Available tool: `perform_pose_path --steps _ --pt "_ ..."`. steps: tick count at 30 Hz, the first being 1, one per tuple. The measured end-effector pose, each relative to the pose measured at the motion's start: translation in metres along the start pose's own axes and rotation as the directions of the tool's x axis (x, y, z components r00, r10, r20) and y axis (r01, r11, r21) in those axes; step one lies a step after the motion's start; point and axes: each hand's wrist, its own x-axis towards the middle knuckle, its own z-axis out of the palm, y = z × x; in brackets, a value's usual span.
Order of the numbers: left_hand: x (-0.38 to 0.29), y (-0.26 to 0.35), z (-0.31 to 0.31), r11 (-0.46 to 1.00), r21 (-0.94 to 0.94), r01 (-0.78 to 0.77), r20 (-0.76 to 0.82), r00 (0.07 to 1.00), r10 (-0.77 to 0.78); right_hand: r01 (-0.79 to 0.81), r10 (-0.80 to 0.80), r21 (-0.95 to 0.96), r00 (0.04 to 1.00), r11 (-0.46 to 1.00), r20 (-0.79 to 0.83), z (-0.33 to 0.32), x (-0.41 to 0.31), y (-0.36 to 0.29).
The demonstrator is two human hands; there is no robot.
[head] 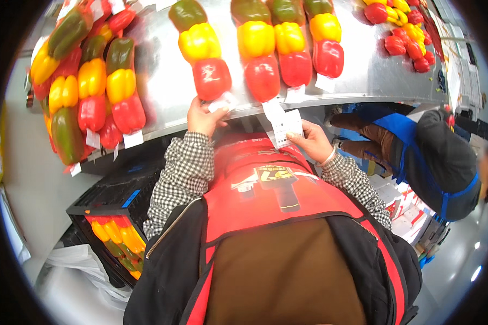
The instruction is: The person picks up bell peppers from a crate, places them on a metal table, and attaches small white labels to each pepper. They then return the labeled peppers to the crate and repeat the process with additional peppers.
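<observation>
My left hand (201, 118) pinches a white label (223, 101) at the near end of a three-pepper pack (199, 42), which runs green, yellow, red. Whether the label is stuck to the pack cannot be told. A strip of printed white labels (286, 129) is held between the thumb and fingers of my right hand (315, 142), over the front of my red apron (280, 191). Just beyond it, three similar packs lie side by side: one at the left (256, 39), one in the middle (290, 38) and one at the right (326, 28). White tags show at their near ends.
Labelled pepper packs (93, 81) are heaped on the left of the steel table (158, 77). Smaller red and yellow peppers (406, 40) lie at the far right. Below left stands a black crate (110, 203) with packed peppers. A person in a blue apron (439, 162) is at the right.
</observation>
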Motion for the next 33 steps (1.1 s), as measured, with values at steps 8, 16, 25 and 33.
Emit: perform_pose_path --steps 8,16,25,33 --pt "-0.065 0.003 0.053 0.42 0.68 -0.601 0.09 0.637 0.765 0.069 -0.067 0.032 0.997 0.997 -0.035 -0.019 -0.004 0.009" --pt "-0.05 -0.02 0.12 0.982 0.151 -0.112 0.39 0.92 0.045 0.169 -0.176 -0.109 0.983 0.98 -0.057 -0.037 -0.01 0.0" --pt "-0.062 -0.007 0.145 0.857 0.489 -0.166 0.323 0.947 0.0 0.134 -0.092 0.103 0.935 0.986 -0.343 -0.059 0.0 0.027" --pt "-0.034 0.049 0.049 0.795 0.272 -0.542 -0.211 0.773 0.598 -0.04 -0.167 -0.306 0.769 0.951 -0.617 -0.076 0.029 0.042"
